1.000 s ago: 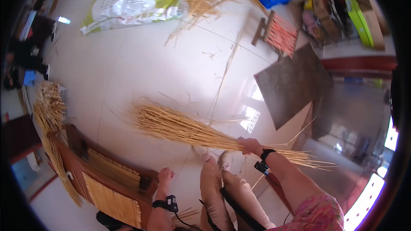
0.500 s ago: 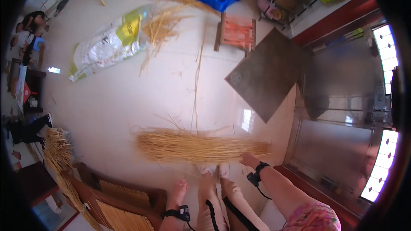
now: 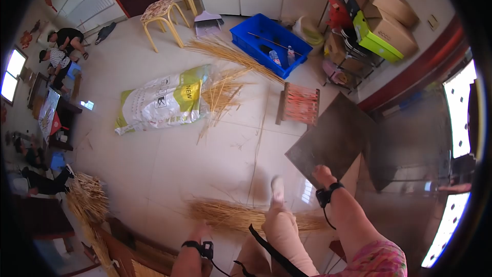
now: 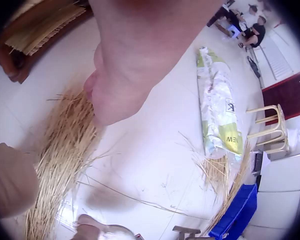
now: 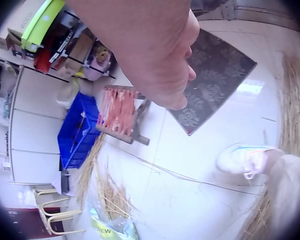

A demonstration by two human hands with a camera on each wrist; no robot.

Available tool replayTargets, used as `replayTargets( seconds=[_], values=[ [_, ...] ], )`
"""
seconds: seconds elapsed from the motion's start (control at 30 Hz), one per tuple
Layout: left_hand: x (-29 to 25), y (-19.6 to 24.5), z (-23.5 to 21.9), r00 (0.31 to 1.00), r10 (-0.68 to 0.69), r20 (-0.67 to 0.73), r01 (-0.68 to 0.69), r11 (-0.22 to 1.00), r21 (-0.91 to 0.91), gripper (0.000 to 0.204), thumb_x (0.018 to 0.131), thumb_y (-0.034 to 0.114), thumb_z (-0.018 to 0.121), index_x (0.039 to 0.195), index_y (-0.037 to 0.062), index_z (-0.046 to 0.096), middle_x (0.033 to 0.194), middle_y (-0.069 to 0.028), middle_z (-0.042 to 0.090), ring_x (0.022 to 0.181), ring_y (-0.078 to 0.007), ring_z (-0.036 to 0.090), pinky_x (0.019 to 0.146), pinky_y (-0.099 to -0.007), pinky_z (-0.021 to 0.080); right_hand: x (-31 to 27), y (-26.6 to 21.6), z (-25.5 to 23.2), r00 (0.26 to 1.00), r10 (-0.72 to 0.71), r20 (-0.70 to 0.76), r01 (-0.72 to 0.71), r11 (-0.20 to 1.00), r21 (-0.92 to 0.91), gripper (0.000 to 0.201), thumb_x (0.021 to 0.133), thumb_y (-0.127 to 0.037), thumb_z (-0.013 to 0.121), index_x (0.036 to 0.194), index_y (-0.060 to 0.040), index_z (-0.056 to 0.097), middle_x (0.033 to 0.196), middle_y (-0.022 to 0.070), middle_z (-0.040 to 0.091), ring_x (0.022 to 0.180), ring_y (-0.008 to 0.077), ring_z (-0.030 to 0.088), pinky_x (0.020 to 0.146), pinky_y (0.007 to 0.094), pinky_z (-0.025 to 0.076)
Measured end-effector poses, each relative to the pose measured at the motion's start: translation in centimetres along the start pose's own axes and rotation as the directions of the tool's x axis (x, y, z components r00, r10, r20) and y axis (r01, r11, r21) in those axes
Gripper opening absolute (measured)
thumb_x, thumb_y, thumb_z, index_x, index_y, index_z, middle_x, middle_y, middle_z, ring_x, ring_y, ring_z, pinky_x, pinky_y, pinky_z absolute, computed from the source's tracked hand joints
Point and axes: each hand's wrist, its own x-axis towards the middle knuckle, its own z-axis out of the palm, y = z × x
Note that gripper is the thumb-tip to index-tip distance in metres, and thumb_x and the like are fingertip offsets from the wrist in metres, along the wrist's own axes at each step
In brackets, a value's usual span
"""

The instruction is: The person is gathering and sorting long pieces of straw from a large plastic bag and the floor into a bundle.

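A long bundle of straw stalks (image 3: 225, 214) lies across the floor at the person's legs, partly hidden behind one of them. My left hand (image 3: 201, 230) hangs near the bundle's thicker left end and holds nothing that shows. In the left wrist view that hand (image 4: 121, 95) overlaps the straw, its fingers mostly hidden behind the palm. My right hand (image 3: 324, 174) is apart from the bundle, over the dark mat (image 3: 328, 138), with loosely bent fingers and nothing in them. A foot in a white shoe (image 5: 242, 159) stands beyond the bundle.
A low stool with a red woven seat (image 3: 301, 103) stands by the mat. Further off are a blue tub (image 3: 256, 31), a white and green sack (image 3: 159, 100) with loose straw (image 3: 223, 95), and yellow-legged stools (image 3: 161, 15). A wooden bench (image 3: 138, 249) stands at lower left; people sit far left.
The right hand let go of the straw bundle, which now lies on the floor, and moved up and right, away from it. One leg has stepped forward past the bundle. The head view has shifted.
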Motion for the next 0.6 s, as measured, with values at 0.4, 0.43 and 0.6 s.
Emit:
replayTargets(
  seconds=[0.4, 0.43, 0.6],
  values=[
    [20.2, 20.9, -23.4, 0.972, -0.061, -0.226, 0.053, 0.998, -0.039, 0.048, 0.076, 0.025, 0.065, 0.116, 0.0034, 0.051, 0.114, -0.0253, 0.049, 0.111, -0.038, 0.046, 0.096, -0.0415, 0.039, 25.7, -1.0, -14.9, 0.976, 0.202, 0.078, -0.217, 0.92, 0.328, 0.034, 0.075, -0.02, 0.055, 0.104, -0.0037, 0.06, 0.095, 0.0209, 0.064, 0.094, 0.0325, 0.061, 0.083, 0.0405, 0.048],
    [22.5, 22.7, -25.1, 0.961, -0.062, -0.27, 0.053, 0.998, -0.038, 0.05, 0.075, 0.025, 0.065, 0.117, 0.0033, 0.05, 0.114, -0.0257, 0.048, 0.111, -0.0382, 0.045, 0.097, -0.0413, 0.039, 28.5, -1.9, -15.6, 0.99, 0.138, 0.029, -0.139, 0.926, 0.35, 0.037, 0.074, -0.019, 0.055, 0.108, -0.0041, 0.058, 0.096, 0.021, 0.063, 0.095, 0.0333, 0.06, 0.082, 0.0417, 0.048],
    [32.0, 29.0, -32.3, 0.943, 0.039, -0.332, -0.036, 0.999, 0.015, 0.058, 0.075, 0.021, 0.066, 0.123, 0.0017, 0.042, 0.123, -0.0252, 0.04, 0.114, -0.0397, 0.042, 0.1, -0.0418, 0.036, 38.3, -4.0, -15.8, 0.992, 0.126, 0.016, -0.124, 0.943, 0.31, 0.049, 0.075, -0.021, 0.057, 0.121, -0.0057, 0.047, 0.106, 0.0228, 0.059, 0.099, 0.0369, 0.058, 0.081, 0.0452, 0.048]
  ],
)
